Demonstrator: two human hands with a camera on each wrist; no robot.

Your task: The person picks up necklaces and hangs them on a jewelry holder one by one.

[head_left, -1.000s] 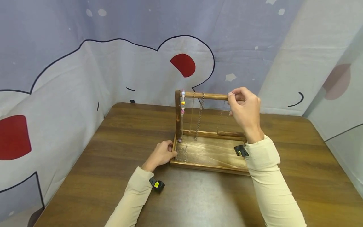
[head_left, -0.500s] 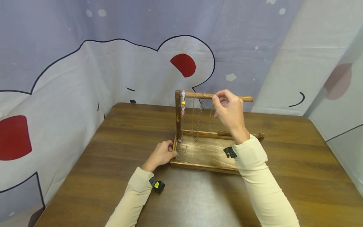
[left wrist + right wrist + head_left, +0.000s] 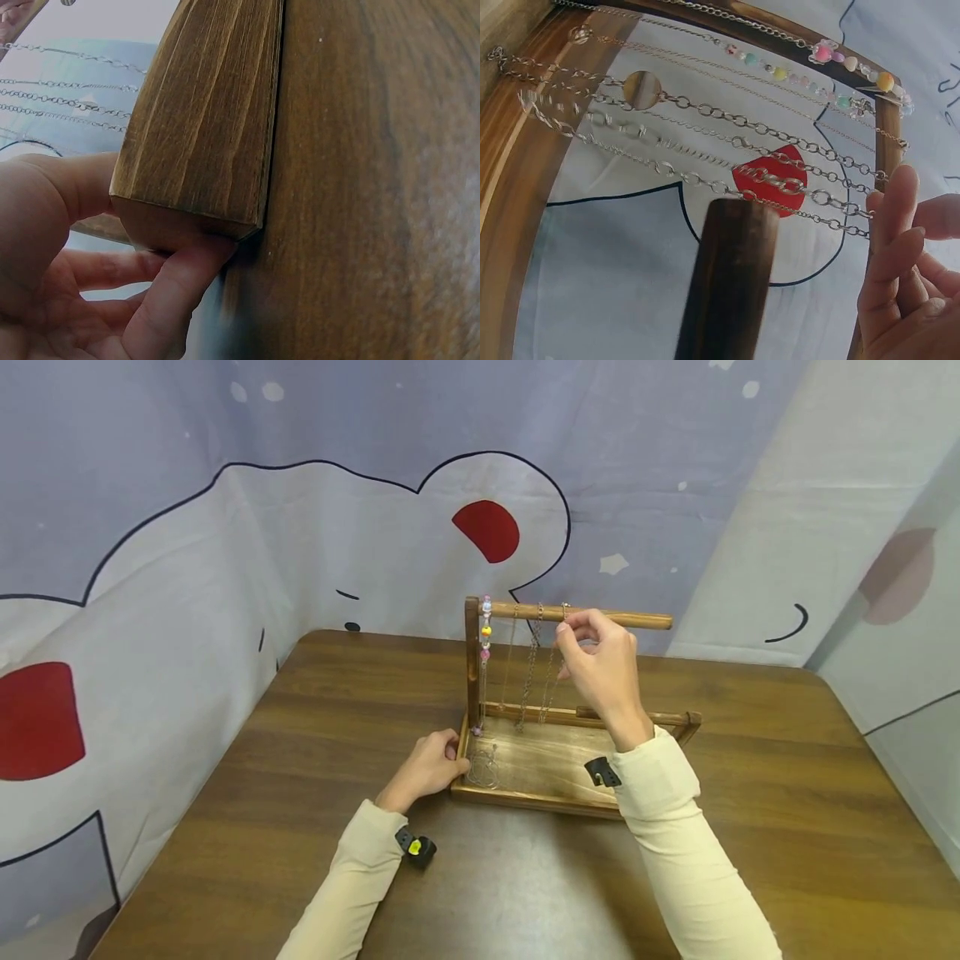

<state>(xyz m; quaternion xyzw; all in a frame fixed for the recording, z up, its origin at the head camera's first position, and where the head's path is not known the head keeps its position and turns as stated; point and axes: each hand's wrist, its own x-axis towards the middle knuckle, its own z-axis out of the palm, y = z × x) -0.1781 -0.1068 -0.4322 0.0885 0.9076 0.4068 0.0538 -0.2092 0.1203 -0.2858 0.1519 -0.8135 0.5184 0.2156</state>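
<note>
My left hand grips the left end of a wooden jewelry stand's tray; in the left wrist view thumb and finger close round its corner. My right hand is just below the stand's bar, beside a chain necklace looped over it. In the right wrist view its fingers lie loosely beside the bar, and the chain runs to the bar itself. Left of it hang a thicker chain, a fine chain and a beaded necklace.
A thin coiled necklace lies in the tray's left part, near my left hand. The bar's right end is free, and a short post sticks up at the tray's right. The table ends at a printed curtain.
My right hand has come left along the bar with the chain necklace, then dropped slightly below it, the necklace now hanging on the bar. My left hand has stayed put.
</note>
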